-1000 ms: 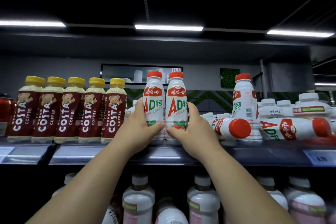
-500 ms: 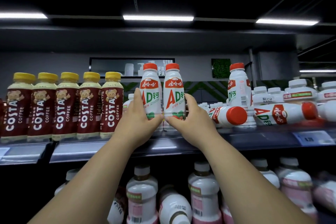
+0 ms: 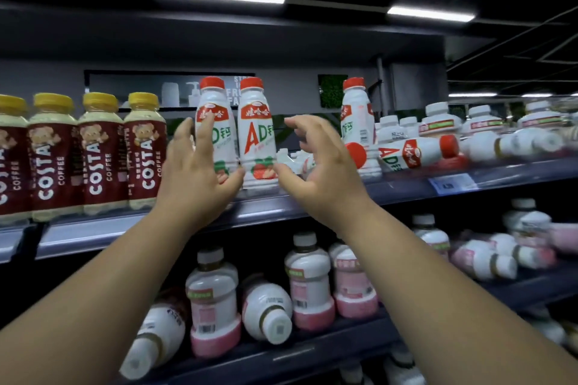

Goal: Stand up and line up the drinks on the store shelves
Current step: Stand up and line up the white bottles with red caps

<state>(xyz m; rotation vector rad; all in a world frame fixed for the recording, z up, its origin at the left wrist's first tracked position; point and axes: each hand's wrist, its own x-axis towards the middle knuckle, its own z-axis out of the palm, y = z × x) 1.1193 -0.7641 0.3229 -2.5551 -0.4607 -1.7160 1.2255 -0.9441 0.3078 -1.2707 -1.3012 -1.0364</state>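
Two white AD bottles with red caps stand upright side by side on the upper shelf: the left one and the right one. My left hand hovers in front of the left bottle, fingers relaxed, holding nothing. To the right of the right bottle, my right hand is spread with loosely curved fingers, off the bottle. A third AD bottle stands further right. Behind my right hand one AD bottle lies with its red cap toward me, and another lies on its side.
A row of yellow-capped Costa coffee bottles stands at the left of the same shelf. Small white bottles crowd the right end, some lying down. The lower shelf holds white-and-pink bottles, several tipped over.
Both hands have let go of the two upright AD bottles and drawn slightly apart. The view has shifted to the right and down, so the lower shelf shows more.
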